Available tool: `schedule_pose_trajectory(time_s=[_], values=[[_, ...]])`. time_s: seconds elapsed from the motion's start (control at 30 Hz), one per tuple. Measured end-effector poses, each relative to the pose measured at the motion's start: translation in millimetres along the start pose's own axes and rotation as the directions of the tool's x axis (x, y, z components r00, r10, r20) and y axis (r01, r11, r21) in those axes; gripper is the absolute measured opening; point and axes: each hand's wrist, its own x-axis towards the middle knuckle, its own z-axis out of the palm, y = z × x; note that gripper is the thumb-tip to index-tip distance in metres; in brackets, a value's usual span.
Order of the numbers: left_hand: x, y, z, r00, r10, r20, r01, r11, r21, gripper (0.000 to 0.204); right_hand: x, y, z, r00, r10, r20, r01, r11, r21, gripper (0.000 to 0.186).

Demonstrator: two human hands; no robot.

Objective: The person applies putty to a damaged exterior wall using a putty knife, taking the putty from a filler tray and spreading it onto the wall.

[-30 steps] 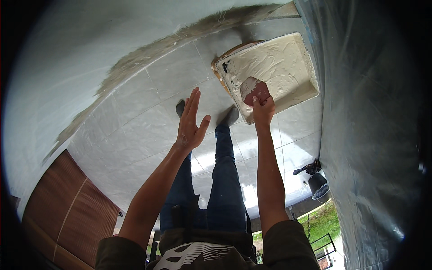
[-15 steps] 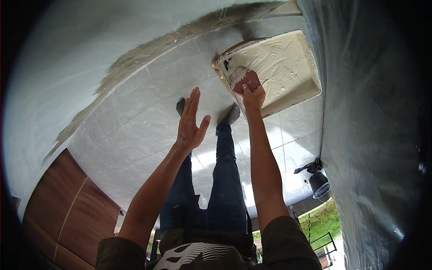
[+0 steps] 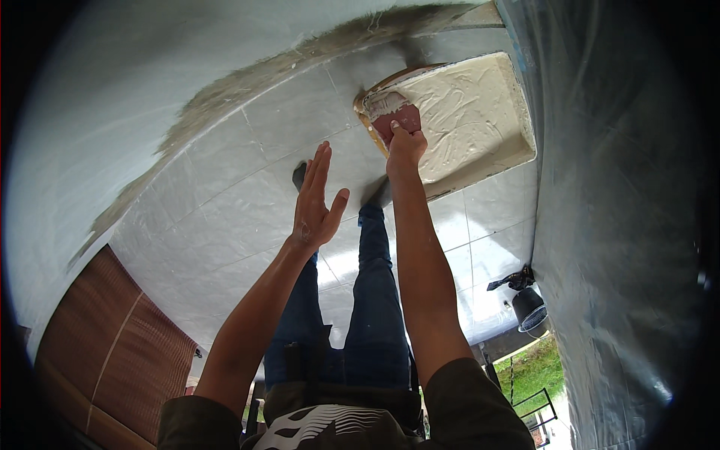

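My right hand (image 3: 406, 144) grips a flat reddish-brown putty scraper (image 3: 399, 118), its far edge smeared with cream paste. The scraper is over the left end of a shallow rectangular tray (image 3: 480, 174). Thick cream paste (image 3: 469, 105) with streaks and ridges covers much of the tray's bottom. Off to the left, my left hand (image 3: 316, 206) hovers above the floor with fingers stretched and thumb apart, holding nothing. A pale smear marks its wrist. What lies beneath the scraper is hidden.
Grey tiles (image 3: 217, 191) make up the floor. A pale wall with a rough grey lower band (image 3: 225, 90) curves along the far left. Clear plastic sheeting (image 3: 600, 225) hangs at right. A black bucket (image 3: 529, 307) stands near it, and a brown woven panel (image 3: 112, 330) is at lower left.
My right hand and the scraper have shifted left and slightly away from me, toward the tray's left edge. My left hand has barely moved.
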Motion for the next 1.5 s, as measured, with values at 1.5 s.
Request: schedule_pose_trajectory(time_s=[1.5], values=[[56, 302, -130, 0.746, 0.54, -0.39, -0.564, 0.823, 0.061, 0.074, -268, -371, -67, 0.374, -0.81, 0.452, 0.314, 0.569, 0.76, 0.029]])
